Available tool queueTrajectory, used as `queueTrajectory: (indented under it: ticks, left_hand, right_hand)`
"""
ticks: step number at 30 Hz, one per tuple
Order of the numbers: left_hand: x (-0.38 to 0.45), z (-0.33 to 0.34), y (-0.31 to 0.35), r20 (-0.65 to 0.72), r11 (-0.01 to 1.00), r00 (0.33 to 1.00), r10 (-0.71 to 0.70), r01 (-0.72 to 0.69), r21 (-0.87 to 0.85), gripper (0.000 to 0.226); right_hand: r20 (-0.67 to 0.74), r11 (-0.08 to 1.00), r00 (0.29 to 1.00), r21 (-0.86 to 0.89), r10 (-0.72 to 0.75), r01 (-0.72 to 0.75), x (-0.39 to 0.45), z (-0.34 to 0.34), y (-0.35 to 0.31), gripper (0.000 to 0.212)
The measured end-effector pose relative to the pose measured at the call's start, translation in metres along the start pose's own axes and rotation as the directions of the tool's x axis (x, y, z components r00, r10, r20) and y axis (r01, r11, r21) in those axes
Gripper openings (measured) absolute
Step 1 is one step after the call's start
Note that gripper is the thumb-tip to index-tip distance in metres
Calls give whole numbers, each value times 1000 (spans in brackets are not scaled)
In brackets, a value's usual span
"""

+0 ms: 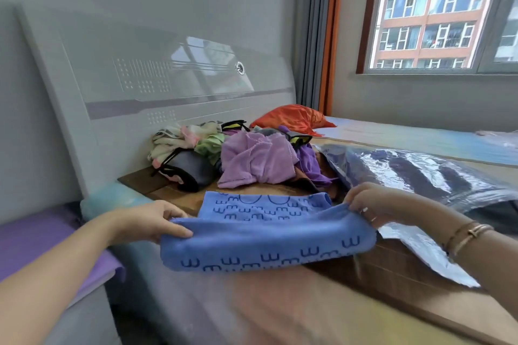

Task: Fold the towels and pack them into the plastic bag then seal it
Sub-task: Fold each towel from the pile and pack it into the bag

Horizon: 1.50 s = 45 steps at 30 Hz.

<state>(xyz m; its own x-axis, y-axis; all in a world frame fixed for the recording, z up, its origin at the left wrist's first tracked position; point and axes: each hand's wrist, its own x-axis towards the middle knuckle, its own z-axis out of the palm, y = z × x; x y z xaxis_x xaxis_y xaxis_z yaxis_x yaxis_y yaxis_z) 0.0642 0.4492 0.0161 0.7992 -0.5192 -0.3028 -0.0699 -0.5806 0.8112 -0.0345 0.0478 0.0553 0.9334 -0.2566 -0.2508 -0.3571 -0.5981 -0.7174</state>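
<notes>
A blue towel [266, 241] with a dark printed pattern lies doubled over at the near edge of the wooden bed platform [179, 196]. My left hand [152, 220] pinches its left end, and my right hand [370, 203] pinches its right end. A clear plastic bag [420, 176] with dark cloth inside lies to the right, behind my right hand. A crumpled lilac towel [252, 159] sits just beyond the blue one, with a darker purple cloth [308, 162] beside it.
A heap of pale and green cloths [190, 140] with a dark bag [187, 171] sits by the glossy headboard [168, 78]. An orange pillow [294, 117] lies farther back. A purple mat [42, 244] covers the low unit at the left.
</notes>
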Motion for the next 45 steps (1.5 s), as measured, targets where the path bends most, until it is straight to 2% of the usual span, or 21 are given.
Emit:
queueTrajectory:
  ticks: [2,3,6,9,11,12,14,16,18,19,22,24,26,27,30,32,35,37,40,42,45]
  left_hand:
    - [4,6,0,69,993,994,-80,73,96,7]
    - [11,6,2,35,988,995,-88,83,131,9]
    - [42,-1,8,-208,990,978,12,17,138,12]
    - [75,-7,16,-468,995,878,100,-95,35,15]
    - [96,-7,21,-578,990,807,124,-136,23,17]
    - [107,-6,20,-621,988,769,155,-139,73,19]
    - [129,-3,12,-682,976,705,196,-72,206,17]
    - [139,5,1,-738,950,643,204,52,307,15]
    - [146,11,-11,-780,899,592,201,205,388,35]
    - [148,12,-15,-794,885,583,175,260,387,42]
    - [142,12,-16,-785,920,619,-2,308,241,58]
    - [134,15,-16,-726,914,678,-118,359,186,68]
    - [123,22,-17,-660,906,725,-195,392,163,75]
    - [119,25,-19,-632,918,740,-230,381,113,78]
    - [109,31,-23,-546,935,763,-346,325,-140,79]
    - [104,28,-22,-497,923,780,-381,290,-253,68]
    - [94,22,-3,-472,917,824,-315,135,-376,41]
    - [88,20,24,-472,906,851,-230,11,-423,32]
    - [88,28,72,-482,889,870,-107,-134,-439,29]
    - [95,44,103,-475,875,880,-9,-223,-430,22]
    - [111,86,147,-423,868,900,109,-293,-400,12]
  right_hand:
    - [74,996,995,-70,64,-59,-2,8,-4,18]
    - [52,993,995,-87,82,-77,3,11,-8,18]
    - [-173,988,985,-143,26,-51,36,16,-12,27]
    - [-396,957,906,-290,-149,31,73,16,-13,28]
    - [-455,942,865,-330,-212,57,93,18,-12,20]
    - [-464,936,858,-349,-219,50,102,20,-10,17]
    - [-463,902,863,-430,-202,-20,117,31,-9,14]
    - [-445,810,875,-575,-189,-118,123,46,-8,23]
    - [-452,712,865,-679,-215,-178,125,64,-12,40]
    - [-443,690,855,-708,-270,-149,126,75,-15,42]
    - [-306,677,822,-725,-480,125,120,118,-25,29]
    - [-194,708,852,-659,-487,255,114,144,-27,40]
    - [-54,731,925,-631,-375,259,110,160,-23,57]
    - [-16,734,941,-630,-338,253,109,165,-19,61]
    - [-17,726,944,-644,-330,242,108,169,-13,63]
    - [-18,728,945,-642,-326,239,108,169,-14,63]
    - [-13,747,940,-611,-341,262,103,163,-16,62]
    - [-68,784,921,-550,-385,287,96,153,-17,61]
    - [-192,889,889,-294,-416,352,84,123,-21,56]
    - [-293,937,891,-74,-347,341,72,94,-25,49]
    - [-396,964,894,67,-211,257,56,52,-25,42]
